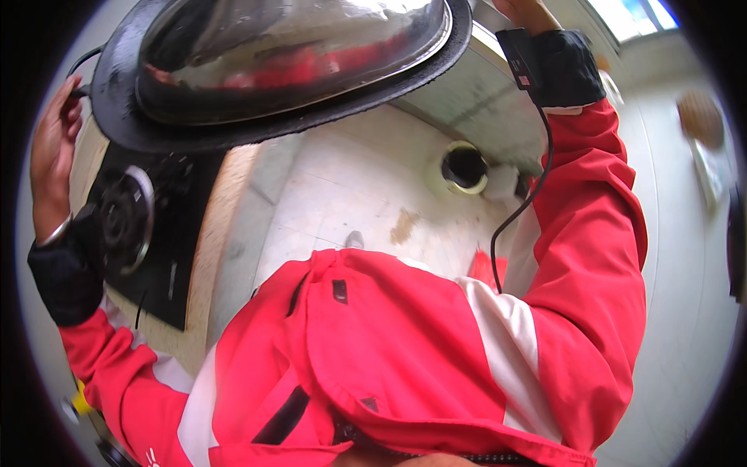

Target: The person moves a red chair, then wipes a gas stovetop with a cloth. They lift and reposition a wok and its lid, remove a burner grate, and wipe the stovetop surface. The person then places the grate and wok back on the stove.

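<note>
A large black-rimmed pan (pixel 280 131) with a shiny, mirror-like metal piece (pixel 327 64) inside its rim is raised before me, its far side cut off by the top of the picture. The red of my jacket is reflected in the metal. My left hand (pixel 53 146) grips the thin black side handle (pixel 84 91) at the pan's left. To the right of the rim, my right hand (pixel 522 13) is mostly cut off by the upper edge. Its fingers are out of view, so I cannot tell whether it touches the pan.
Below my left hand lies a black gas hob (pixel 175 233) with a round burner (pixel 119 222), set in a counter (pixel 224 192). A pale bin with a dark inside (pixel 464 166) stands on the tiled floor (pixel 350 175). A black cable (pixel 519 210) hangs from my right cuff.
</note>
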